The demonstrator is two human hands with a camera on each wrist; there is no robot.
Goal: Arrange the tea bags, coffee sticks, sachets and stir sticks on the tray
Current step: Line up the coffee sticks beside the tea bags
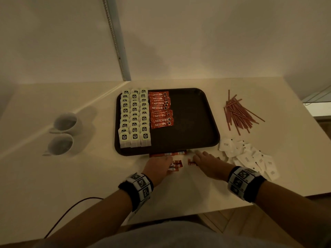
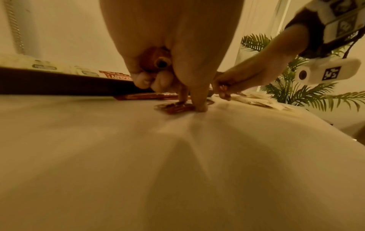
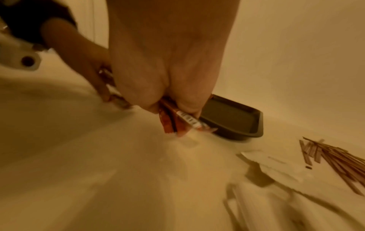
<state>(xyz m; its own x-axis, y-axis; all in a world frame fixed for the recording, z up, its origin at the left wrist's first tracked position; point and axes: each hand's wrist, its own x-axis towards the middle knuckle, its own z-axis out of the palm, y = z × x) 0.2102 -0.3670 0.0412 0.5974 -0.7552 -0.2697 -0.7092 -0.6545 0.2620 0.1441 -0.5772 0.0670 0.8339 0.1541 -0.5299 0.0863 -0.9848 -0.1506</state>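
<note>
Both hands pinch glossy red coffee sticks beside dark rounded tray

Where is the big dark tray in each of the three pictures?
Head: the tray fills the middle of the table, beyond both hands.
Left wrist: its dark wall runs along the left, behind the fingers.
Right wrist: one corner shows right of centre, behind the held coffee sticks.
Shared landmark: the stir sticks, absent from the left wrist view.
</note>
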